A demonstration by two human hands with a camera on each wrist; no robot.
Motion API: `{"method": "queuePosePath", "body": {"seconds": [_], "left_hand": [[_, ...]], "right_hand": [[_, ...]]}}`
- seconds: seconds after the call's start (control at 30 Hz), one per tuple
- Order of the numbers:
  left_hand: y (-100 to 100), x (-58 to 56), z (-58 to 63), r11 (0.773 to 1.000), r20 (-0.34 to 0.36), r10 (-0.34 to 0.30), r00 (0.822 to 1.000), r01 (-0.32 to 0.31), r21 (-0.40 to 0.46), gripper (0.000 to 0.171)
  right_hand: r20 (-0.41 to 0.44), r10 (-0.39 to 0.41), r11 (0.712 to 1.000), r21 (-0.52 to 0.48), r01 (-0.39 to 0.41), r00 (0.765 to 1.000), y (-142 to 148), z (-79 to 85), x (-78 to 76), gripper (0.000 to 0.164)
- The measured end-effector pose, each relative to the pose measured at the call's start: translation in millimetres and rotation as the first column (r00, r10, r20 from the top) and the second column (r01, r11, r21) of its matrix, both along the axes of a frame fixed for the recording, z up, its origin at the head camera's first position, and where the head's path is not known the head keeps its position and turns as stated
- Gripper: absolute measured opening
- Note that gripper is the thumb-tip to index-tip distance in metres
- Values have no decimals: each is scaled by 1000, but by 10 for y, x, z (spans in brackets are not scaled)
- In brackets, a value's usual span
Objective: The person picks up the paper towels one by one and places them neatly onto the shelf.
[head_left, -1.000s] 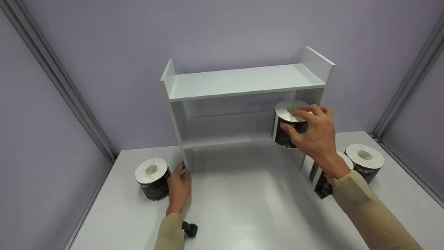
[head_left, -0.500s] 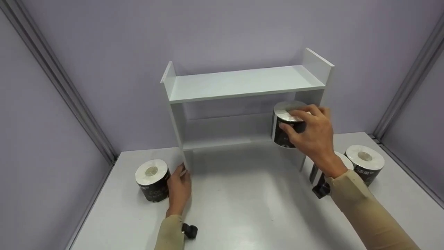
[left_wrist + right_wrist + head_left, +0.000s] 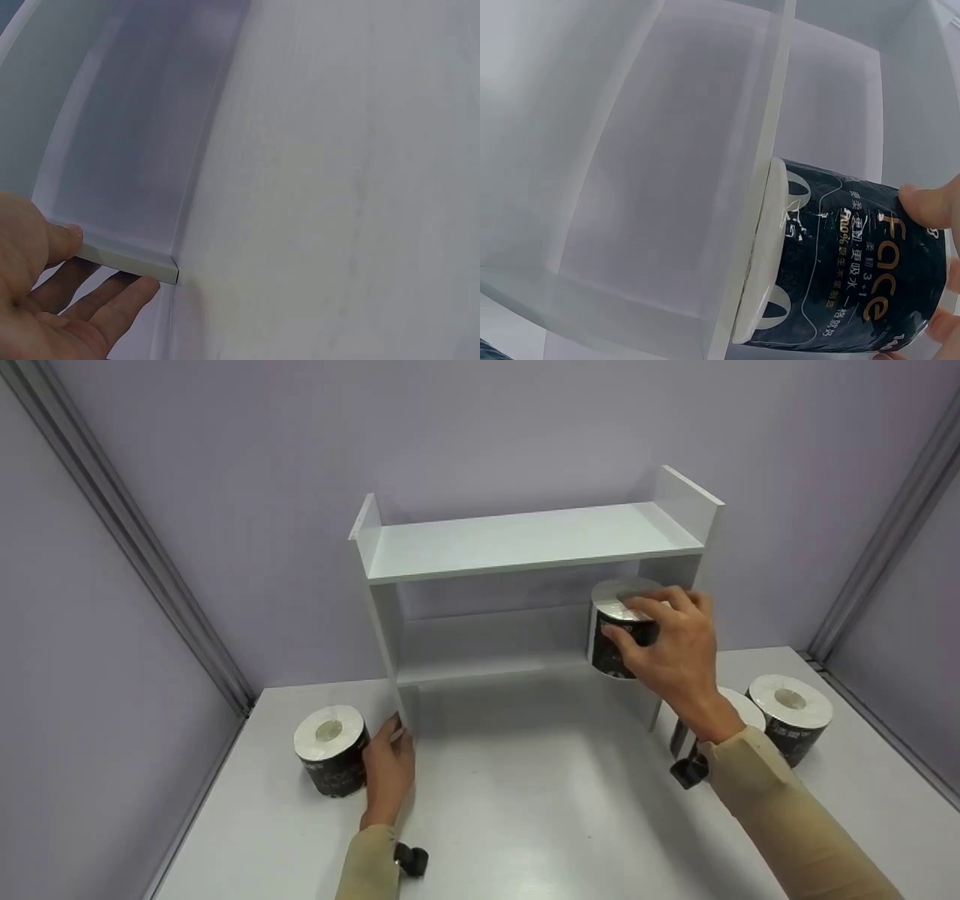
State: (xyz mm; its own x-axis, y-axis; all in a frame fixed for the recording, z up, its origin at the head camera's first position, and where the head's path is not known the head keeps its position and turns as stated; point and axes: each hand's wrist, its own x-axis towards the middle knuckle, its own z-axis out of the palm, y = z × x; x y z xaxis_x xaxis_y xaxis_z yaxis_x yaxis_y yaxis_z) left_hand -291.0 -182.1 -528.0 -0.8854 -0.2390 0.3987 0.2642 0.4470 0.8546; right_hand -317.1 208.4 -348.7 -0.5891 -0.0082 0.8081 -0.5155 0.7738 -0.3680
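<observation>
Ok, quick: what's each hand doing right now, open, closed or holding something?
Left hand: closed, holding the shelf low on its left side.
Right hand: closed, holding a roll.

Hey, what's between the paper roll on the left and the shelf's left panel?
The person's left hand: the head view shows it gripping the left panel beside the paper roll.

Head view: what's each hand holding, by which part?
Right hand: a paper roll, by its upper end; left hand: the shelf, low on its left panel.
</observation>
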Motion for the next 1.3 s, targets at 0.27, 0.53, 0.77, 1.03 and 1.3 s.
{"method": "queuePosePath", "body": {"seconds": [0.27, 0.53, 0.77, 1.03, 1.3], "left_hand": [[0, 8, -13, 1000, 3, -3, 1000, 3, 14, 40], [0, 16, -19, 1000, -9, -4, 1000, 5, 3, 40], [-11, 12, -16, 1000, -9, -5, 1000, 5, -8, 40], [-15, -1, -20, 1000, 0, -8, 1000, 8, 1, 40], [15, -18, -23, 1000, -27, -18, 999, 18, 12, 38]], "right_hand": [[12, 14, 1000, -27, -14, 1000, 3, 34, -29, 39], [0, 31, 998, -61, -31, 1000, -8, 57, -13, 37], [-28, 33, 997, -69, -35, 999, -11, 75, -28, 35], [-35, 37, 996, -83, -39, 999, -27, 62, -66, 36], [-75, 29, 997, -74, -35, 997, -23, -16, -130, 35]]}}
